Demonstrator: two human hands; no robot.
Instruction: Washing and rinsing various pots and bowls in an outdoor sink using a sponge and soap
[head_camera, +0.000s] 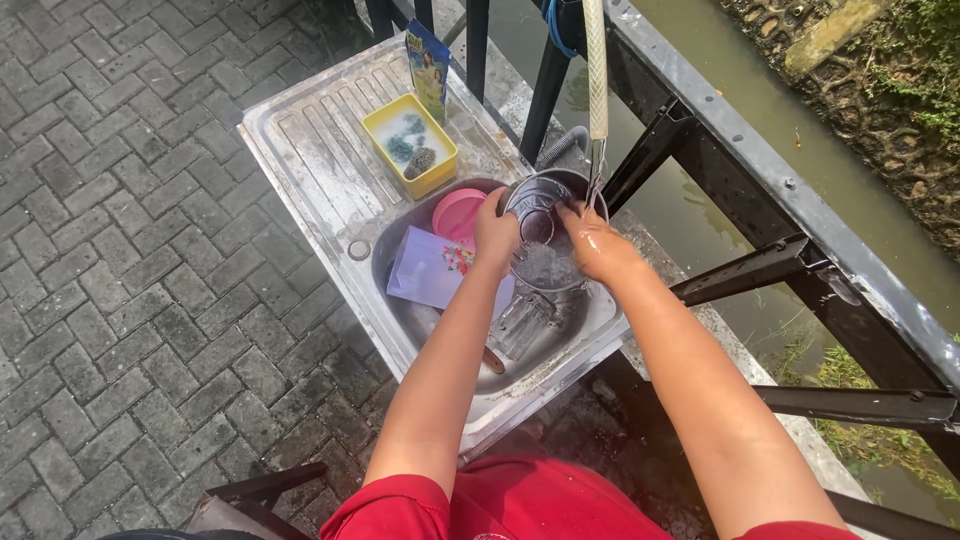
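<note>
Fingers of the left hand (496, 232) curl closed over the near rim of a glass bowl (540, 232), gripping it, while the right hand (592, 243) lies on the bowl's far side, its fingers pressed to the wet glass; how tightly they close cannot be told from this angle. Water runs into the bowl from a hose (597, 70) that hangs from a dark metal railing (760, 150). The bowl is held tilted above the basin of a steel sink (330, 190) standing outdoors on grey paving (130, 300).

Beneath the bowl in the basin lie a clear glass (522, 322), a pink lid (457, 212) and a pale lilac rectangular board (425, 268) with a small floral patch at one corner. On the ribbed drainboard, well apart from the hands, sits a yellow square tub (438, 165) holding foam and scrubbers. Just behind it, leaning upright at the sink's far edge, stands a slim blue-and-yellow sachet (428, 65). Beyond the railing runs a canal of greenish water (720, 80). Both forearms are bare; red sleeves (400, 510) show at the lower edge.
</note>
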